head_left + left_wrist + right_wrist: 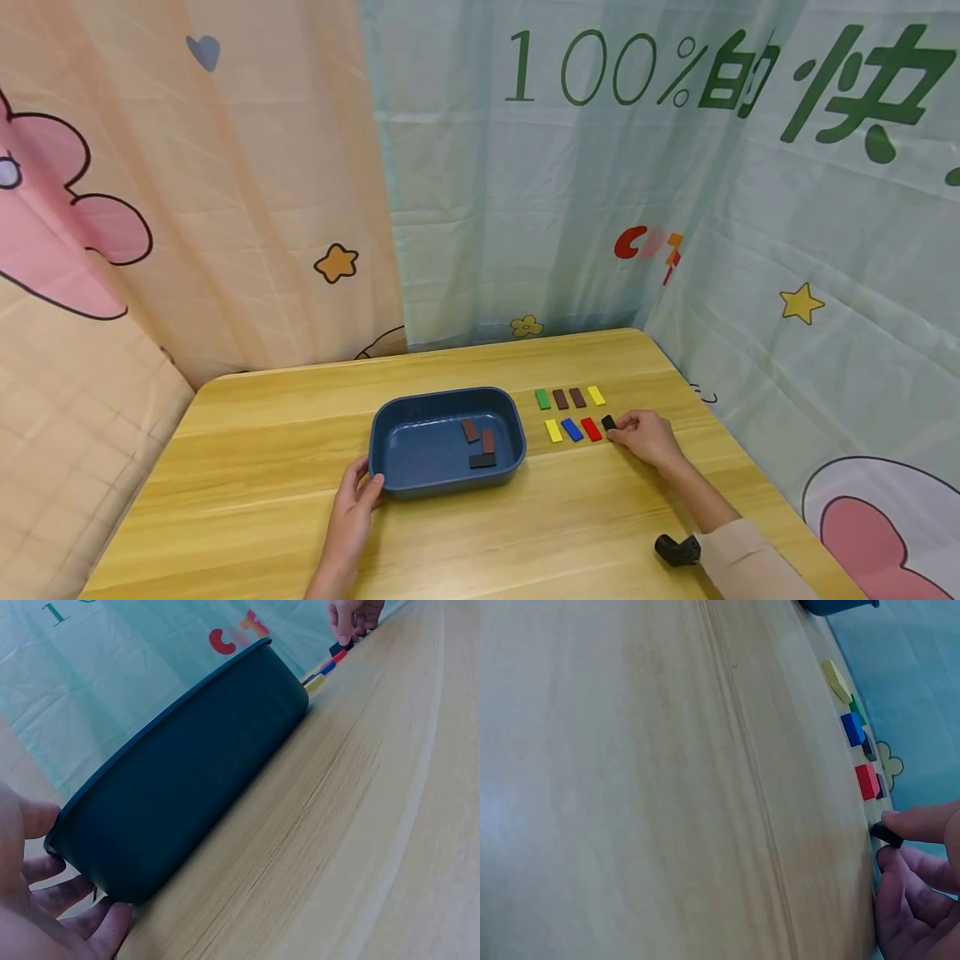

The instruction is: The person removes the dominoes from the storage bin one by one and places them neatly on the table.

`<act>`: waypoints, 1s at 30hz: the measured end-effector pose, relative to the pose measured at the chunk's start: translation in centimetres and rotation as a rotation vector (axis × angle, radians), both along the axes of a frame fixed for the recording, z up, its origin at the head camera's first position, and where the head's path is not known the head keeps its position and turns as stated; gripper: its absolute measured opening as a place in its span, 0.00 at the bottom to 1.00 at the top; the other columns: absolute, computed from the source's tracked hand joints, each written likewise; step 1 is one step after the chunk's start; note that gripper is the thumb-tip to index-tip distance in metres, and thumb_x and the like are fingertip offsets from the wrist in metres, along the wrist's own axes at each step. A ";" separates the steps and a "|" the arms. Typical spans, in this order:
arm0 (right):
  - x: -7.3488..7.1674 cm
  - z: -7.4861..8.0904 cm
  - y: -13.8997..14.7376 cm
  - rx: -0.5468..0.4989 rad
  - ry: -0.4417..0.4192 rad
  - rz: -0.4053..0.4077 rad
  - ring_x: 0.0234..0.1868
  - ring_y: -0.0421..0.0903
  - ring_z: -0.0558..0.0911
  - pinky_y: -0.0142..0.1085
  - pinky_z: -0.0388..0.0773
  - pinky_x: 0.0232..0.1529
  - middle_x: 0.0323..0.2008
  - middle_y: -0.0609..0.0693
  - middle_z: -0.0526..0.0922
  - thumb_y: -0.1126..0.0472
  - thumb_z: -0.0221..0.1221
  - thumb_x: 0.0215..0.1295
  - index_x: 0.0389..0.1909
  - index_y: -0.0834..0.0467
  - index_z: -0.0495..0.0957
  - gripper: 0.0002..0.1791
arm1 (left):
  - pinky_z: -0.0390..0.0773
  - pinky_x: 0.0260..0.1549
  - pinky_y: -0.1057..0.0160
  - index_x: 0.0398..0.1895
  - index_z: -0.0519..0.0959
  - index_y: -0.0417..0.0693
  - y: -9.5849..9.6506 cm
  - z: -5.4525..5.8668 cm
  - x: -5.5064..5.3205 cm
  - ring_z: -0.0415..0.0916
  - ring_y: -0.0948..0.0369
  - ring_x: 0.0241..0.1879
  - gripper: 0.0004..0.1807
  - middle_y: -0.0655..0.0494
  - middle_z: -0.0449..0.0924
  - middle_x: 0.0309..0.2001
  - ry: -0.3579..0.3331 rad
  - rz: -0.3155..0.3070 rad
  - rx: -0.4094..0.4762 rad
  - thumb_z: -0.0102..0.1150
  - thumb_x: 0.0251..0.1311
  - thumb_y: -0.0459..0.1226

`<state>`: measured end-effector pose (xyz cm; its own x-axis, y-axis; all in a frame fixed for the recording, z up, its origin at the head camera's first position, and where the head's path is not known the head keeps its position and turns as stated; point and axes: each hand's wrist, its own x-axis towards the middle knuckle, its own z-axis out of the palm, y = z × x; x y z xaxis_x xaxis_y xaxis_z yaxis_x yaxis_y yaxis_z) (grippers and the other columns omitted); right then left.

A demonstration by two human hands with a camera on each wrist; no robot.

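My right hand [647,437] pinches a small black block [609,422] between thumb and fingers, at the right end of the nearer row of blocks. In the right wrist view the black block [887,834] sits between the fingertips, close beside a red block [867,781]. My left hand [354,497] holds the near left corner of a dark blue plastic basin [405,492], its thumb by the rim. From the left wrist, the fingers [64,892] show bent around the basin's end wall. Inside the basin lie two brown blocks [488,441] and one black block [482,461].
The nearer row also has yellow, blue [572,430] and red blocks. Behind it stand a green block [542,399], two brown ones and a yellow one [596,395]. A black curved object [677,550] lies by the right sleeve. Printed curtains [487,208] border the wooden table [247,500].
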<state>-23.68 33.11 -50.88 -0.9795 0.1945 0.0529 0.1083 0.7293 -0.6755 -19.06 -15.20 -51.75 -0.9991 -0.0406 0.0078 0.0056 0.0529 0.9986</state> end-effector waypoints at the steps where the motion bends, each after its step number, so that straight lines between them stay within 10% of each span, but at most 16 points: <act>1: 0.0 0.0 0.0 0.007 -0.003 0.001 0.32 0.47 0.80 0.42 0.76 0.37 0.28 0.48 0.82 0.58 0.71 0.63 0.36 0.63 0.83 0.12 | 0.74 0.50 0.66 0.77 0.54 0.30 0.0 0.0 0.1 0.61 0.36 0.71 0.28 0.28 0.55 0.75 -0.003 0.002 0.000 0.44 0.82 0.36; 30: -1.4 2.9 -1.9 0.062 0.042 0.114 0.33 0.49 0.81 0.40 0.78 0.33 0.32 0.51 0.84 0.58 0.70 0.66 0.41 0.65 0.83 0.14 | 0.75 0.54 0.60 0.76 0.58 0.30 0.3 0.2 0.5 0.64 0.36 0.69 0.26 0.29 0.57 0.74 0.025 0.023 0.014 0.44 0.81 0.34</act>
<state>-25.10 31.25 -47.99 -0.9917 0.0768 0.1028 -0.0053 0.7758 -0.6309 -18.59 -14.94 -51.56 -0.9974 -0.0642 0.0322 0.0297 0.0397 0.9988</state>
